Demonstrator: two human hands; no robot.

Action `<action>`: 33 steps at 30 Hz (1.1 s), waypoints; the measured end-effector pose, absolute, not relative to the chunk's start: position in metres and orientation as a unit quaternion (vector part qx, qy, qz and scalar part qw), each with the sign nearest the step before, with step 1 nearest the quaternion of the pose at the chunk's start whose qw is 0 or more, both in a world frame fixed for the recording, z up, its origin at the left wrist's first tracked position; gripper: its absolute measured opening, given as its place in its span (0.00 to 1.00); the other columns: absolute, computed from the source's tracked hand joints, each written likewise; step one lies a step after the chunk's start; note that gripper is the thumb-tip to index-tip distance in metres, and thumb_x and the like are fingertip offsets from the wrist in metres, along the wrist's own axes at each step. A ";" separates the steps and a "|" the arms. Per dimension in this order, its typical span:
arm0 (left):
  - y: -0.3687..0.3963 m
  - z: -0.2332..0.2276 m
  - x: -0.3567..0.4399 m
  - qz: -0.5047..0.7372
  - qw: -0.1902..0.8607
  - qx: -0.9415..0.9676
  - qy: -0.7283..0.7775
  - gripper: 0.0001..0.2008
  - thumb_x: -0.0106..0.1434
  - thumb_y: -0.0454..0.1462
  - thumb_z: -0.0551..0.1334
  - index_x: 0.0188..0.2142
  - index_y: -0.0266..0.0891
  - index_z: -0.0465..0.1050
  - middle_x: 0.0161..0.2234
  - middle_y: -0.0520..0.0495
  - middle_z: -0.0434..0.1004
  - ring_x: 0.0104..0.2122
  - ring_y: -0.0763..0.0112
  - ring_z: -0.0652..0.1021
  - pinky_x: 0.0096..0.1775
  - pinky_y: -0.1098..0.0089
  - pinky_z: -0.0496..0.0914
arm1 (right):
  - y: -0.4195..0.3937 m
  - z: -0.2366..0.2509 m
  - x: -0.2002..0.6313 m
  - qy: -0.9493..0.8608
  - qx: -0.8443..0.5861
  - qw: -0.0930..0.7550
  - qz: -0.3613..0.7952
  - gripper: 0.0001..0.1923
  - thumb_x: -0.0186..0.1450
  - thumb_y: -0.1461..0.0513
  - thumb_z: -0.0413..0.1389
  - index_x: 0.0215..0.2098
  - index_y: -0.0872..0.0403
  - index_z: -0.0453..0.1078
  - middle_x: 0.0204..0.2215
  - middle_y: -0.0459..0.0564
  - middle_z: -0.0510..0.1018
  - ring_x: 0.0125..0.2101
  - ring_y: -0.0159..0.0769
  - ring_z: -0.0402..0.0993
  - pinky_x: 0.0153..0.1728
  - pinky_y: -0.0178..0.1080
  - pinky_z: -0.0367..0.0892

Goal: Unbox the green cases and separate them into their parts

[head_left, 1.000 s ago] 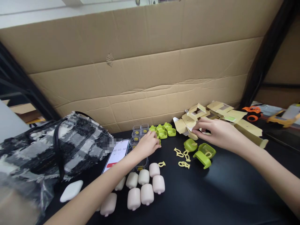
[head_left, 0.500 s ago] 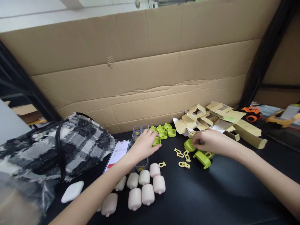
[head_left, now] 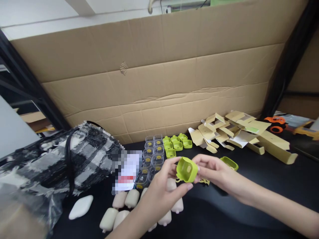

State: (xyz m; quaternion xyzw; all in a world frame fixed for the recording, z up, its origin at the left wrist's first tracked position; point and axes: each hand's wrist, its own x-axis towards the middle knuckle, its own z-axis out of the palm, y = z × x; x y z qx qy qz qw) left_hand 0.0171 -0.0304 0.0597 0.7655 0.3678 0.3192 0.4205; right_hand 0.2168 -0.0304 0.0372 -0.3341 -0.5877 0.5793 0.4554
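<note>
Cardboard sheeting [head_left: 159,76] walls the far side of a black surface [head_left: 249,205]. A phone [head_left: 126,172] left of centre is blurred out, and the pale capsule shapes [head_left: 119,207] near it are partly hidden behind the left hand [head_left: 159,196]. Between both hands, raised above the surface, sits a lime-green case [head_left: 186,169], rounded, glossy, with a small hole in its face. Left fingers [head_left: 185,187] curl under and around it; the right hand [head_left: 216,174] pinches its right edge. Whether the case is open or closed is unclear.

Lime-green case [head_left: 186,169], aloft, closed
</note>
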 end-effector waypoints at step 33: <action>-0.036 0.033 0.009 0.372 0.430 0.742 0.356 0.07 0.65 0.39 0.56 0.31 0.41 0.68 0.30 0.51 0.71 0.32 0.72 0.73 0.32 0.74 0.67 | -0.045 0.020 0.210 -0.704 -0.380 0.461 0.383 0.06 0.59 0.61 0.60 0.36 0.50 0.76 0.43 0.51 0.74 0.44 0.39 0.72 0.45 0.39 0.68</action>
